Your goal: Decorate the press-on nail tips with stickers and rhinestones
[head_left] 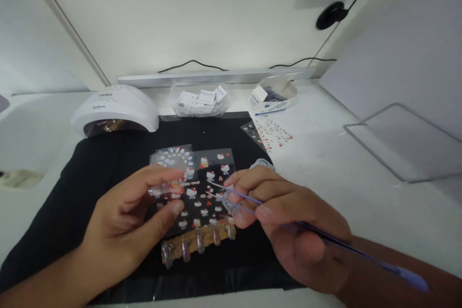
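Observation:
A pair of purple tweezers (pixel 249 198) is gripped in my right hand (pixel 299 216), its two tips apart and pointing left over a clear sticker sheet (pixel 205 197). Small white cartoon cats with red bows cover that sheet. My left hand (pixel 126 216) hovers at the sheet's left side, thumb and forefinger spread with a gap between them. Just in front of the sheet lies a brown strip (pixel 193 243) carrying several shiny false nails (pixel 199 240). A clear object (pixel 231 204) shows by my right fingertips; I cannot make out what it is.
A black cloth (pixel 119 168) covers the worktop. Behind it stand a white nail lamp (pixel 115 106), a clear tub of small white packets (pixel 198 103) and an open box of wipes (pixel 272 96). More sticker sheets (pixel 276 132) lie right, near a bent metal frame (pixel 382 144).

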A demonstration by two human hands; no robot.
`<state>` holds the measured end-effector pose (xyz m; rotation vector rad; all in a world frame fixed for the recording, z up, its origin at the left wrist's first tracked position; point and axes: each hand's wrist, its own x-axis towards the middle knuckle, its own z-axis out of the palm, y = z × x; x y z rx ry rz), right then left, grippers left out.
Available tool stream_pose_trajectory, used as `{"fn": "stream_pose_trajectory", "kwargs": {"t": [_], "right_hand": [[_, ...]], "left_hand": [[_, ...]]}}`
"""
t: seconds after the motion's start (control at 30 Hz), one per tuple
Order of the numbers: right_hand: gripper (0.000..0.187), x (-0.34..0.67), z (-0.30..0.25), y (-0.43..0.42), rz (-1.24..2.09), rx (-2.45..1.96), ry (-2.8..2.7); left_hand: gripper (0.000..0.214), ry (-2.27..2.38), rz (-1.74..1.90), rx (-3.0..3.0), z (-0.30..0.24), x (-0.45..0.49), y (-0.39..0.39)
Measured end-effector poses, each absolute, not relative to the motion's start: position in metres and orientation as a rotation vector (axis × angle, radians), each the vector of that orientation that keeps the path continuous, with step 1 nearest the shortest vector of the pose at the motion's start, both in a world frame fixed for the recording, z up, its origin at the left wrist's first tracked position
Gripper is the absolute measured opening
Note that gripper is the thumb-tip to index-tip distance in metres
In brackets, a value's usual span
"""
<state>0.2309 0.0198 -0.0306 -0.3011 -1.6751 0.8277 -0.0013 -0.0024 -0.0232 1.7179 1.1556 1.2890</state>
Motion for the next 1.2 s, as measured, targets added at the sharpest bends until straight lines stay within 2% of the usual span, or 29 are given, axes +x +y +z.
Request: {"fn": "stream_pose_trajectory", "kwargs": {"t": [0.43,0.9,1.2], "right_hand": [[0.035,0.230,-0.033,0.021,0.863,-0.274,-1.682],[0.035,0.229,-0.037,0.021,0.796,-0.366,-1.659],[0.033,0.224,-0.034,0.020,0.716,-0.408,-1.550]], "left_hand": [[0.034,1.208,1.335,1.552,-0.025,-0.003,-0.002],[0.055,1.035,1.300,1.526,-0.026,-0.004,-0.002],[0.047,1.131,1.438,1.627,-0.031,0.001,-0.018]]}}
